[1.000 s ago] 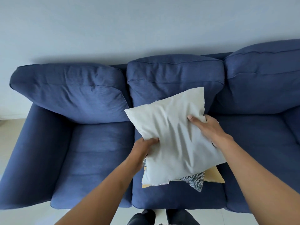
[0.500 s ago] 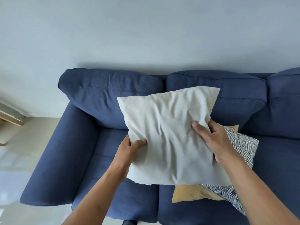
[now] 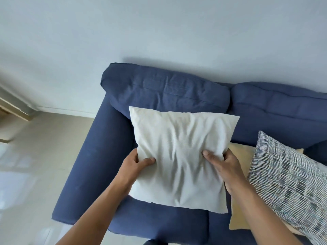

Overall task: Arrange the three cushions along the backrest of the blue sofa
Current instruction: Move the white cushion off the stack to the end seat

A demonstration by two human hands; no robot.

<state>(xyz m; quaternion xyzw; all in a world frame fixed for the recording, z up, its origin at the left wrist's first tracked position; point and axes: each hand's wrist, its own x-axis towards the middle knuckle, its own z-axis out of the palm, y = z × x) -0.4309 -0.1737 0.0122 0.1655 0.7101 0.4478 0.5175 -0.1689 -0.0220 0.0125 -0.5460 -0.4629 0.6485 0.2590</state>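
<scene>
I hold a white cushion (image 3: 178,147) over the left seat of the blue sofa (image 3: 92,165), its top edge close to the left backrest pad (image 3: 164,87). My left hand (image 3: 136,165) grips its left edge and my right hand (image 3: 224,165) grips its right side, thumbs on the front face. A yellow cushion (image 3: 238,206) lies flat on the middle seat, partly under a striped blue-and-white cushion (image 3: 286,179) that lies tilted on top of it.
The sofa's left armrest (image 3: 83,174) runs along the left seat. Beige floor tiles (image 3: 35,156) lie to the left, with a wooden frame (image 3: 14,108) by the pale wall (image 3: 159,32). A second backrest pad (image 3: 279,106) sits at the right.
Both hands have carried the white cushion leftwards from above the other two cushions to the left seat, and turned it square to the backrest. The view has swung left with it.
</scene>
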